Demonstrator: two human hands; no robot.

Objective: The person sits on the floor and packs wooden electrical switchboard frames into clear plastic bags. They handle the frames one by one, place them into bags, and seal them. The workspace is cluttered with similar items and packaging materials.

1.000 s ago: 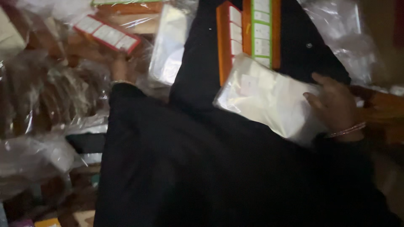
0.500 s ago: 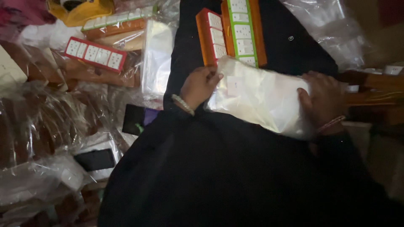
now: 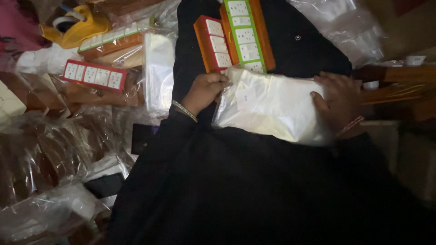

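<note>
A stack of clear plastic bags [image 3: 272, 104] lies on my black-clothed lap. My left hand [image 3: 204, 90] grips the stack's left edge with curled fingers. My right hand [image 3: 338, 102] rests flat on its right end, fingers spread over the plastic. Just beyond the stack lie two orange power strips with white sockets, one red-trimmed [image 3: 212, 43] and one green-trimmed [image 3: 247, 34].
At left lie a red-trimmed power strip [image 3: 93, 75], a green-trimmed one [image 3: 111, 38], a second pile of clear bags [image 3: 158, 72] and a yellow tape dispenser [image 3: 75, 27]. Wrapped brown items [image 3: 50, 149] fill the lower left. Crumpled plastic [image 3: 336, 27] lies upper right.
My left hand came in from the far left and took hold of the bag stack's left edge. The right hand stayed on the stack's right end. The view shifted down and right.
</note>
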